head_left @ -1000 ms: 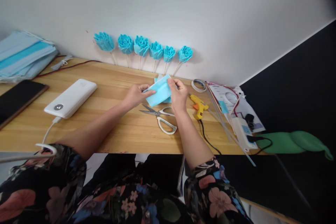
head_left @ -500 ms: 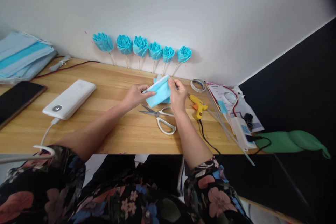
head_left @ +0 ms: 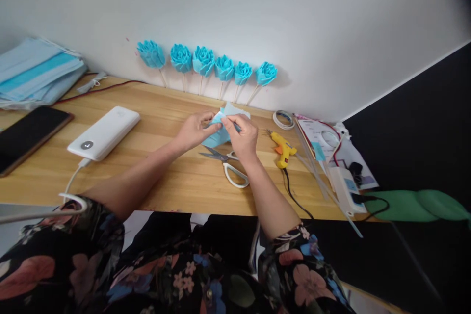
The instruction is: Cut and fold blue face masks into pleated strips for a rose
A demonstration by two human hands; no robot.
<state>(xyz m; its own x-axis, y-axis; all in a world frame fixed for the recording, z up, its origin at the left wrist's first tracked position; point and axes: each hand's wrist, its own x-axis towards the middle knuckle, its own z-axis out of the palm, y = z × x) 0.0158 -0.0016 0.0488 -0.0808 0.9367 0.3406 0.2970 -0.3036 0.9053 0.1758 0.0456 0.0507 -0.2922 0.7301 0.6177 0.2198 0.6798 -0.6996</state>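
Note:
A piece of light blue face-mask fabric with a white edge is pinched between both hands above the wooden table. Thumb and fingers of my left hand close on its left side. My right hand grips the right side, with its fingertips close to my left thumb, and partly covers the piece. Beneath the hands lie more blue and pale fabric pieces. Scissors with white handles rest partly spread just below, one handle partly behind my right wrist.
Blue fabric flowers on sticks lean on the wall. Rightward are a tape roll, a yellow glue gun and a power strip. Leftward are a power bank, a phone and stacked face masks.
The hands have drawn closer together, and the fabric, earlier stretched out between them, now shows less. The whole view has shifted slightly.

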